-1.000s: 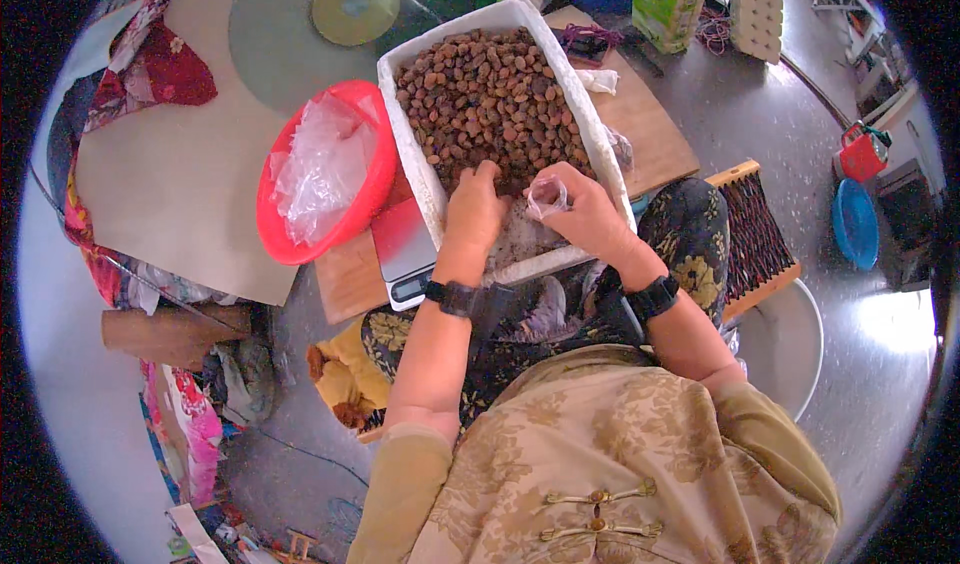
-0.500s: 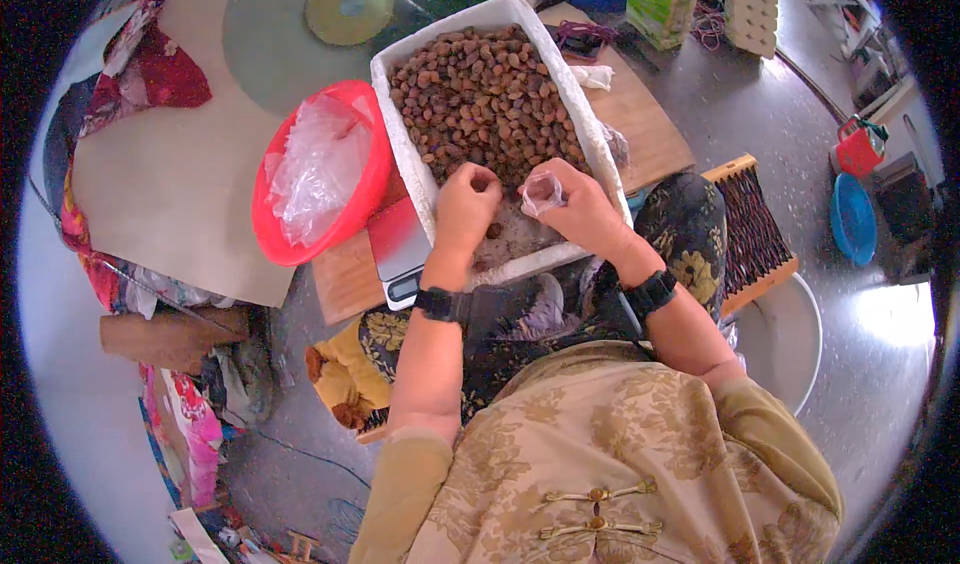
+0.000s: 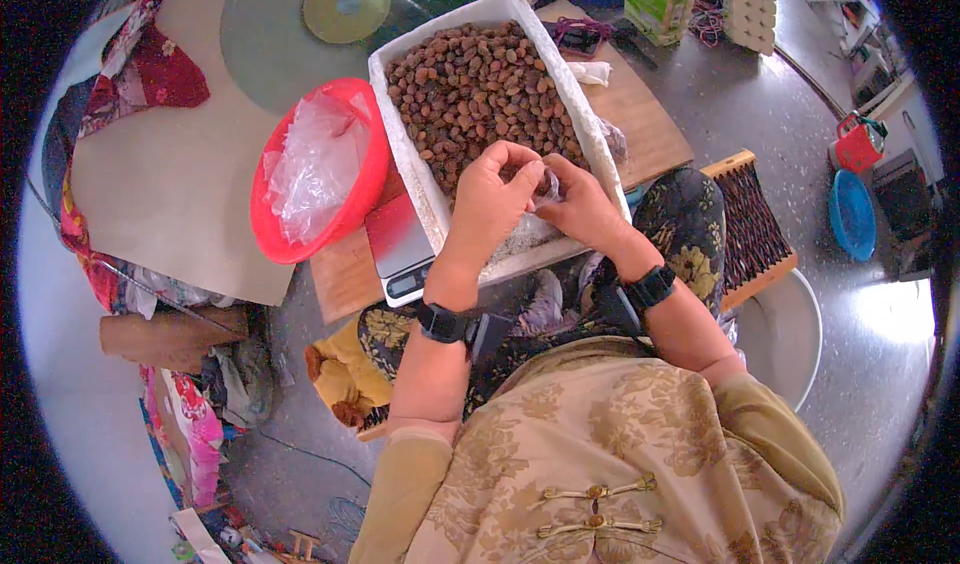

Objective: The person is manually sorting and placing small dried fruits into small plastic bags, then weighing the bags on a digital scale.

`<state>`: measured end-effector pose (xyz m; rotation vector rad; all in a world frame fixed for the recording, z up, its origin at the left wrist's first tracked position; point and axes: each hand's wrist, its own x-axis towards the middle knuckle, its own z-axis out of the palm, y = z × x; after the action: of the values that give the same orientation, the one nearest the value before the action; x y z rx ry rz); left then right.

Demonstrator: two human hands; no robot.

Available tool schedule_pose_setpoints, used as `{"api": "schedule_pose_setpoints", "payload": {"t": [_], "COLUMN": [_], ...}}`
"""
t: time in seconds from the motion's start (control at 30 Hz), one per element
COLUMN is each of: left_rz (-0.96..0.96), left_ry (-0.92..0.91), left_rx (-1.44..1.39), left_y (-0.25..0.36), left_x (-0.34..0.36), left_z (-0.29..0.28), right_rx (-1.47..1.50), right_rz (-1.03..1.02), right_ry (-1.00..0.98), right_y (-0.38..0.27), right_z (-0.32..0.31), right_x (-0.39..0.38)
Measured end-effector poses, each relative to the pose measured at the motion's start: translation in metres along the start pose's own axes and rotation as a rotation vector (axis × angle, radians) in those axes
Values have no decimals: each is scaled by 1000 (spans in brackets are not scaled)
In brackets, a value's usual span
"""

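Note:
A white foam box (image 3: 404,154) in front of me holds a heap of brown, wrinkled, oval dried fruits or nuts (image 3: 480,89). Over its near end, my right hand (image 3: 588,209) pinches a small clear plastic bag (image 3: 547,192). Something brown shows at the bag's mouth. My left hand (image 3: 495,204) is closed, its thumb and fingers curled together right at the bag; what they hold, if anything, is hidden. Left of the box, a red basin (image 3: 378,164) contains a pile of clear plastic bags (image 3: 315,169).
A kitchen scale (image 3: 403,249) with a small display stands against the box's left side. Wooden boards (image 3: 650,129) lie beneath and to the right. A beaded stool (image 3: 750,229) and a white bucket (image 3: 812,334) are at my right, with a blue basin (image 3: 853,219) farther off.
My left hand has risen from the near end of the box and moved right to meet the bag. My right hand still holds the bag in about the same place.

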<state>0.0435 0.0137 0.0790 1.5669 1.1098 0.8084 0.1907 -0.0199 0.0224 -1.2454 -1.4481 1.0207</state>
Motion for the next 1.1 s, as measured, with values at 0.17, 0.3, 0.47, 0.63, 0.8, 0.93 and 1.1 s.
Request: {"api": "schedule_pose_setpoints", "payload": {"t": [0.17,0.3,0.47,0.63,0.8,0.93,1.1], "left_rz": [-41,-46,-28,-27,86,41,11], "left_ry": [-50,-105,-76,97,-86,-63,58], "left_rx": [-66,-150,-196,298,896,1060,1076], "left_y": [2,3,6,2,-37,-62,-85], "left_x": [-2,-4,-6,-6,-17,-22,-14], "left_z": [0,0,-6,-39,-49,-31,-27], "right_rx": [-1,-6,30,45,64,55,44], "right_rz": [42,-43,-88,12,-55,-35,-42], "right_ry": [5,44,70,33,6,-15,-11], "right_y": [-1,10,8,5,8,10,11], "right_z": [0,2,4,3,3,3,4], "right_x": [0,1,2,0,2,2,3]}}
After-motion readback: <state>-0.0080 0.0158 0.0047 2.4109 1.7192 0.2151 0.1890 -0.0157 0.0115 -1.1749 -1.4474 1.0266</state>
